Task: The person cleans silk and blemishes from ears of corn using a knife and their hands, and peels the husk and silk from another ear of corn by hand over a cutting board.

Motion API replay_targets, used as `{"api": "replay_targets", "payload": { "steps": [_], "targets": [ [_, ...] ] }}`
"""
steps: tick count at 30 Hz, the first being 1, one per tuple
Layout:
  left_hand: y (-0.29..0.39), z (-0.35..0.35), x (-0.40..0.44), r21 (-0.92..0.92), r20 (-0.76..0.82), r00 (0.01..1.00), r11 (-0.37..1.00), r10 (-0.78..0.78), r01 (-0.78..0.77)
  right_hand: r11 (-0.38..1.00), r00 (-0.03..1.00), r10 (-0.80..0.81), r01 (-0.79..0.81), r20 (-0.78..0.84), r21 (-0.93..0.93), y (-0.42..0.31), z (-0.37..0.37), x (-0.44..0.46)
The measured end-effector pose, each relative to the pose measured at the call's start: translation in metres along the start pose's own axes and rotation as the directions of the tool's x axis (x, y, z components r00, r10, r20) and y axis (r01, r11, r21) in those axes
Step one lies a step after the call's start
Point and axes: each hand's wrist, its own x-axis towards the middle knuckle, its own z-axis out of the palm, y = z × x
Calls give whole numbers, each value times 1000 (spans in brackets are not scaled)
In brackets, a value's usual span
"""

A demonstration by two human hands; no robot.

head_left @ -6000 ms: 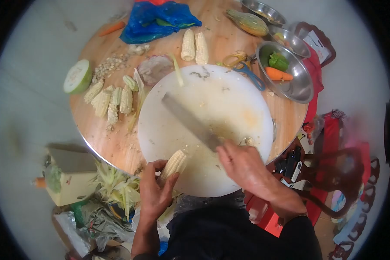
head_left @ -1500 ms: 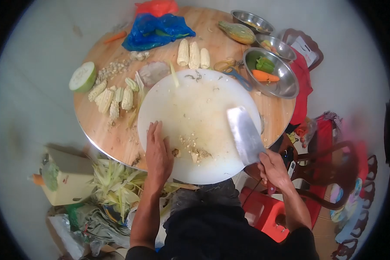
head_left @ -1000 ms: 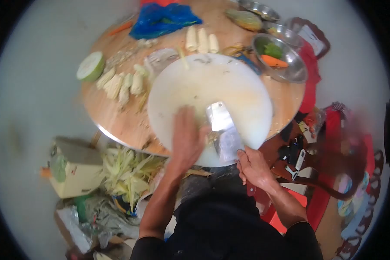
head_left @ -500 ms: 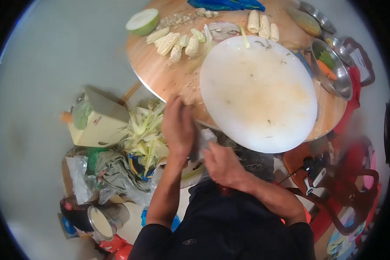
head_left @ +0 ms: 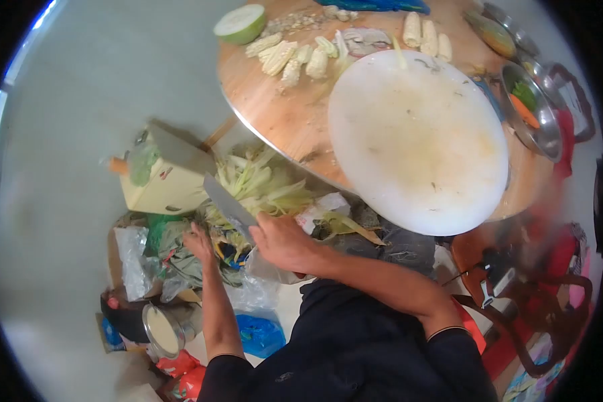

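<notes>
My right hand [head_left: 283, 242] is closed around the handle of a kitchen knife [head_left: 229, 206], whose broad blade points up and left over the heap of corn husks [head_left: 258, 181]. Lower and to the left, my left hand [head_left: 197, 242] is open with nothing visible in it, its fingers stretched out above crumpled plastic bags [head_left: 184, 261]. Beyond both hands, on the round wooden table [head_left: 285, 127], lies a large white cutting board [head_left: 415, 144] with stains and small scraps. Pale corn cobs [head_left: 279, 57] lie along the table's far left.
A halved green gourd [head_left: 240, 24] and more cobs [head_left: 412, 30] sit at the back of the table. At the right, a steel bowl [head_left: 539, 127] holds a carrot. A cream-coloured box [head_left: 167, 177] stands left of the husks, and a lidded container [head_left: 164, 331] stands lower left.
My left hand has moved from the table edge down and left over the bags. My right hand has shifted left with the knife, whose blade now reaches over the husks.
</notes>
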Motion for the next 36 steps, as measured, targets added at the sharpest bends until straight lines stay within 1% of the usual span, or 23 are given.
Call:
{"api": "replay_targets", "payload": {
  "steps": [1, 2, 3, 5, 6, 7, 9, 11, 12, 14, 15, 17, 18, 19, 22, 24, 25, 28, 30, 31, 32, 33, 36],
  "targets": [
    [8, -3, -8, -12, 17, 1000, 1000, 14, -14, 995, 990, -97, 94, -101, -35, 0, -21, -10],
    [23, -9, -22, -88, -68, 986, 983, 153, -158, 979, 961, -198, 184, -191, -87, 1, -44, -22],
    [38, -14, -35, -150, -162, 947, 941, 278, -302, 995, 984, -91, 85, -151, -45, -9, -76, -37],
    [84, -24, -62, -307, -80, 971, 921, 225, -239, 997, 982, 72, -70, -172, 19, -27, -134, -71],
    [105, -30, -82, -348, 40, 935, 882, 353, -318, 992, 965, 123, -117, -233, 41, -31, -157, -87],
    [125, -33, -102, -403, 146, 865, 827, 481, -392, 985, 932, 171, -170, -319, 30, -29, -178, -103],
    [152, -38, -150, -463, 173, 612, 613, 772, -641, 960, 835, 206, -274, -510, -60, -34, -216, -134],
    [170, -36, -189, -595, 272, 415, 491, 868, -636, 912, 734, 74, -323, -675, -253, -28, -246, -158],
    [166, -30, -198, -602, 262, 417, 485, 870, -634, 896, 688, 9, -327, -725, -299, -24, -256, -165],
    [157, 0, -210, -427, 521, 287, 536, 804, -728, 876, 622, -80, -329, -779, -353, -9, -275, -178],
    [141, 23, -207, -440, 498, 281, 518, 820, -734, 803, 605, -171, -372, -778, -466, 6, -285, -186],
    [119, 70, -189, -471, 739, 169, 679, 652, -563, 706, 564, -278, -428, -777, -564, 23, -299, -198],
    [143, 48, -190, -476, 699, 369, 784, 612, -399, 674, 574, -268, -463, -774, -576, 28, -303, -204],
    [179, 16, -198, -458, 417, 599, 727, 684, -511, 640, 582, -254, -498, -773, -585, 33, -308, -208],
    [217, -34, -202, -545, 231, 573, 592, 786, -593, 608, 557, -212, -568, -803, -555, 40, -312, -214],
    [209, -57, -211, -633, 411, 231, 458, 882, -624, 561, 573, -220, -587, -789, -583, 55, -317, -217],
    [204, -56, -213, -636, 427, 114, 388, 897, -667, 565, 547, -218, -605, -808, -561, 58, -319, -215],
    [153, -10, -218, -466, 571, 130, 451, 811, -761, 547, 543, -167, -644, -823, -536, 57, -323, -200],
    [123, 11, -219, -283, 711, 229, 569, 665, -773, 535, 580, -109, -650, -807, -539, 58, -327, -191],
    [95, 35, -214, -285, 794, 63, 462, 604, -840, 542, 564, -111, -656, -818, -526, 63, -331, -186],
    [104, 36, -207, -459, 873, -175, 643, 456, -613, 532, 575, -126, -649, -809, -544, 69, -334, -180],
    [109, 41, -202, -498, 832, -438, 807, 340, -317, 519, 588, -143, -640, -796, -566, 73, -337, -175],
    [115, 64, -194, -375, 902, -320, 892, 288, -254, 504, 578, -117, -666, -807, -550, 74, -341, -160]
  ]
}}
